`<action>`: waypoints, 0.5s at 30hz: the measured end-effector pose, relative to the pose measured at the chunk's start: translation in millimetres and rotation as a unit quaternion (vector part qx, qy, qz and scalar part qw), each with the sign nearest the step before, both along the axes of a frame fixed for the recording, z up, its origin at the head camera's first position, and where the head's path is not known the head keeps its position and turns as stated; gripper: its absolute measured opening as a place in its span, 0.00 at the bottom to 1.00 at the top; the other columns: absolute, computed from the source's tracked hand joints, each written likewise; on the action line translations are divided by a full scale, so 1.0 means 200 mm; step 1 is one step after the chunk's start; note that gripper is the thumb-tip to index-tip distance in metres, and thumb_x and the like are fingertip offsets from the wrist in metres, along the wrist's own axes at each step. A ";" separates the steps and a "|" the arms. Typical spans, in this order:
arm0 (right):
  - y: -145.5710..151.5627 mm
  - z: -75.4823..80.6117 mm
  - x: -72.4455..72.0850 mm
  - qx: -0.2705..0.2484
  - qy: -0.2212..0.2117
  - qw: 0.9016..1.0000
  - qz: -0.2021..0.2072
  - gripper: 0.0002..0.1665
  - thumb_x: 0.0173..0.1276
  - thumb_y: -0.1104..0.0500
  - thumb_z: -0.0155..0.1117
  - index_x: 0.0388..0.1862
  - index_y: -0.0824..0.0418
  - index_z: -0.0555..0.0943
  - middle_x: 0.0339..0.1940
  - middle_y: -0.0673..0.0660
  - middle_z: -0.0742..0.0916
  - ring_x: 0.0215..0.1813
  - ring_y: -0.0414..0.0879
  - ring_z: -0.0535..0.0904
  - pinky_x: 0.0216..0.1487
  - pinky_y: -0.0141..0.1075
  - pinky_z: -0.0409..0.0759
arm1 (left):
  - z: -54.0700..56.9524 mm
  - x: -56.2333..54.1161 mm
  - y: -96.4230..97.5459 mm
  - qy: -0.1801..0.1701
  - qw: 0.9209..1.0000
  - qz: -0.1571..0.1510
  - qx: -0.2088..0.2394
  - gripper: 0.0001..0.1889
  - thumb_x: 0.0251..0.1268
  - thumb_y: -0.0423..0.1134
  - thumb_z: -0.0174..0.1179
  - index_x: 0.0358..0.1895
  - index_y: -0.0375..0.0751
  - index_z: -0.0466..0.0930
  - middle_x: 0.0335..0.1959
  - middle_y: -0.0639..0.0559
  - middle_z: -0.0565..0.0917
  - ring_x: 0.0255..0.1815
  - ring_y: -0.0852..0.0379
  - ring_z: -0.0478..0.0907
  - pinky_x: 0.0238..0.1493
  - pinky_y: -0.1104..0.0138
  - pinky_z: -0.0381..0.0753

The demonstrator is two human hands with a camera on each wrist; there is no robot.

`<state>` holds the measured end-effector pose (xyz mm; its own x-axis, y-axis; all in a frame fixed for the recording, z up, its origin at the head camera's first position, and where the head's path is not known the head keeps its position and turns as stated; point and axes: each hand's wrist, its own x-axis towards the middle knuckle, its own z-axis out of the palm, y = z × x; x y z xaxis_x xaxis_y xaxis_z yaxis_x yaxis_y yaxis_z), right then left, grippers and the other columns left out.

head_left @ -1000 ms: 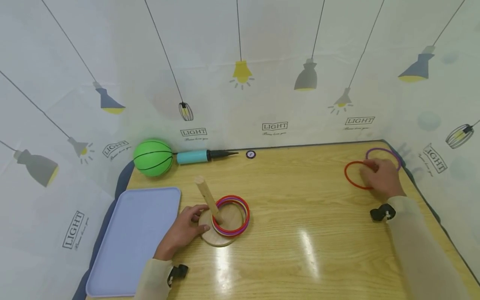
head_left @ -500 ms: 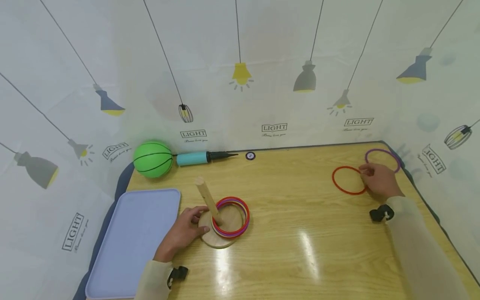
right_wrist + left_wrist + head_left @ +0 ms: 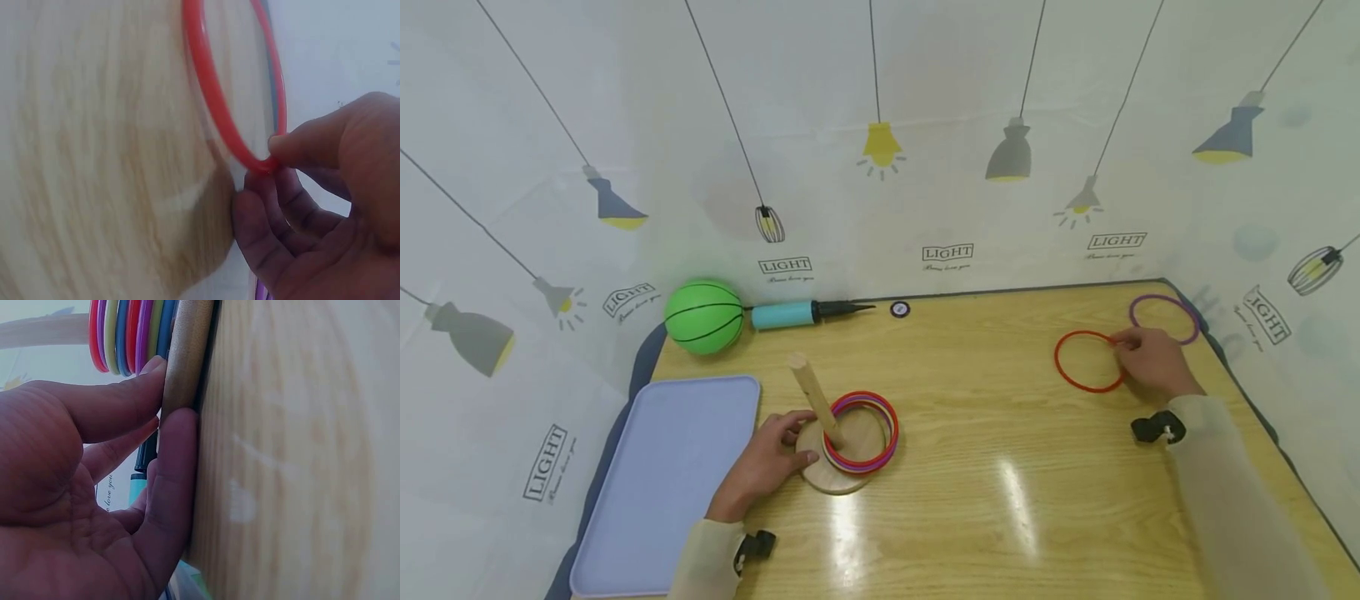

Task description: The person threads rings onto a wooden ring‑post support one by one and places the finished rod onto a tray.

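1. We see the red ring near the table's right end, just beside the purple ring; we cannot tell whether it fully clears the wood.
2. The right hand pinches its near edge between thumb and fingers.
3. The left hand grips the base by its edge, beside the stacked rings round the post.
4. We judge the ring light and fairly stiff, probably plastic: hard to break, but smooth enough to swivel in a loose pinch.
5. We would take its rim anywhere, thumb above and fingers below, leaving the middle free.
6. The wooden base looks heavier; its edge suits a steadying hold.
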<state>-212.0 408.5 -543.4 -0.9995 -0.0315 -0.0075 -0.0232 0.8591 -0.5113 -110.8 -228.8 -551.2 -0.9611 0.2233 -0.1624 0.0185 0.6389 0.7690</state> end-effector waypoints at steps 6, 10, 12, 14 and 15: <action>-0.05 0.00 0.02 -0.025 0.010 1.000 0.003 0.20 0.78 0.58 0.59 0.59 0.70 0.85 0.47 0.70 0.89 0.44 0.60 0.85 0.41 0.41 0.77 | 0.00 0.00 0.00 -0.003 1.000 0.001 0.006 0.30 0.64 0.36 0.75 0.70 0.50 0.80 0.55 0.43 0.81 0.51 0.51 0.79 0.53 0.58 0.78; -0.12 0.03 0.04 -0.056 -0.002 0.998 0.004 0.22 0.82 0.55 0.60 0.64 0.69 0.83 0.50 0.71 0.89 0.50 0.62 0.86 0.43 0.40 0.79 | 0.00 -0.01 0.00 -0.002 1.000 0.001 0.010 0.31 0.64 0.35 0.75 0.71 0.49 0.80 0.55 0.42 0.81 0.51 0.51 0.80 0.52 0.58 0.78; -0.16 0.05 0.05 -0.078 -0.002 0.997 0.006 0.22 0.82 0.55 0.60 0.65 0.69 0.82 0.51 0.70 0.88 0.47 0.56 0.87 0.41 0.38 0.82 | 0.01 -0.01 0.00 -0.001 1.000 0.001 0.011 0.31 0.64 0.35 0.76 0.70 0.49 0.80 0.54 0.42 0.81 0.51 0.50 0.80 0.52 0.59 0.78; -0.20 0.08 0.07 -0.105 0.000 0.994 0.010 0.22 0.82 0.56 0.60 0.66 0.69 0.81 0.51 0.70 0.88 0.43 0.47 0.88 0.39 0.36 0.84 | 0.01 -0.01 0.01 -0.001 1.000 0.002 0.010 0.31 0.64 0.34 0.75 0.70 0.49 0.80 0.54 0.42 0.81 0.51 0.50 0.80 0.52 0.59 0.78; -0.23 0.09 0.08 -0.122 0.001 0.992 0.014 0.23 0.83 0.56 0.60 0.67 0.70 0.81 0.52 0.71 0.87 0.41 0.42 0.87 0.38 0.36 0.86 | 0.01 -0.01 0.01 -0.001 1.000 0.002 0.009 0.31 0.64 0.34 0.75 0.70 0.49 0.80 0.54 0.42 0.81 0.51 0.50 0.80 0.53 0.58 0.78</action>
